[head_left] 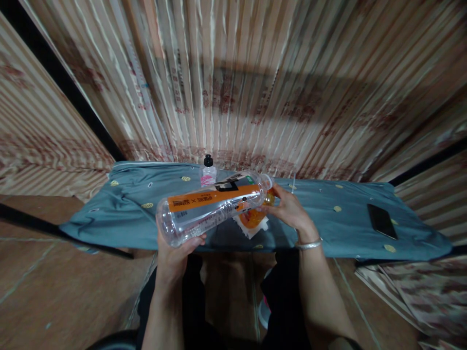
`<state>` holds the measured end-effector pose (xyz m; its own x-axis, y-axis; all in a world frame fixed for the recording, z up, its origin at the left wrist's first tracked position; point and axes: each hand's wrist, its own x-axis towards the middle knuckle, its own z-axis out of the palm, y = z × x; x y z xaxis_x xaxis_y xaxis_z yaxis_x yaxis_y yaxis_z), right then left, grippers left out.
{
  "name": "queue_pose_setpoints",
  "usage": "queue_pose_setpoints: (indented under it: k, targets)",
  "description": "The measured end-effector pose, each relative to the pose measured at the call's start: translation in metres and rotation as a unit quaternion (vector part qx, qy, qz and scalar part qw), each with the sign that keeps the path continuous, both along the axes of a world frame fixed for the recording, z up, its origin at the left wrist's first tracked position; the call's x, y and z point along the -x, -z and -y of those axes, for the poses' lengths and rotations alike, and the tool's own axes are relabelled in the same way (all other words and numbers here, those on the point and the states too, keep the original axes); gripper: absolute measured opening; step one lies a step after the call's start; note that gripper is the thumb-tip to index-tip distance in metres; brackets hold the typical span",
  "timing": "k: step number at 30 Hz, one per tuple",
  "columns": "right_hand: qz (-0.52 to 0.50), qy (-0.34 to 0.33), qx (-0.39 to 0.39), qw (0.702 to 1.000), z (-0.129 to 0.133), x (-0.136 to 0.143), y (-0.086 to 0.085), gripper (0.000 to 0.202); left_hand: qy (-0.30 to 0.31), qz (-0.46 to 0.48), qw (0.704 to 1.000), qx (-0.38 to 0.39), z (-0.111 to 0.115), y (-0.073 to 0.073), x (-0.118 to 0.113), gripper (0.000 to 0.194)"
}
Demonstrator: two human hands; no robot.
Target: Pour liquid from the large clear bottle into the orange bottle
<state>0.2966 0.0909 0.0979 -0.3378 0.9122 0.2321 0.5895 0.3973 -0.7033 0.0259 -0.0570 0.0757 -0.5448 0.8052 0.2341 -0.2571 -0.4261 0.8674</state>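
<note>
A large clear plastic bottle [215, 201] with an orange and silver label lies tilted across my view, its uncapped mouth up to the right. It looks empty. My left hand [177, 253] is wrapped round its base from below. Behind the bottle, a clear container of orange liquid [253, 218] rests over a piece of white paper [251, 232]; the bottle hides part of it. My right hand [292, 211], wearing a silver bracelet, has its fingers closed round the narrow end of the orange container, close beside the bottle's mouth.
A small black-capped bottle [208, 172] with pink on it stands at the back of the blue cloth-covered table [127, 209]. A black phone [381, 221] lies at the right. Striped curtains [233, 87] hang behind, with dark poles at both sides. A whitish container [264, 311] is below, between my legs.
</note>
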Motion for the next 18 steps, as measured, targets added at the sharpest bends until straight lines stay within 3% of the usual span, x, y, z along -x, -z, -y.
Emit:
queue_pose_setpoints:
  k: [4,10,18]
  targets:
    - [-0.008,-0.002,-0.008,1.000,0.0014,0.0005,-0.0018,0.074,0.007,0.008,1.000,0.000,0.0001,-0.0011,-0.0016,0.087]
    - [-0.001,-0.005,0.006,1.000,0.0017,0.0010,-0.0050,0.074,-0.001,0.014,1.000,0.002,0.0005,-0.0025,-0.0016,0.103]
    - [-0.011,-0.016,-0.006,1.000,-0.0001,0.0001,-0.0047,0.073,-0.004,0.018,1.000,0.019,-0.0001,-0.0092,-0.0034,0.093]
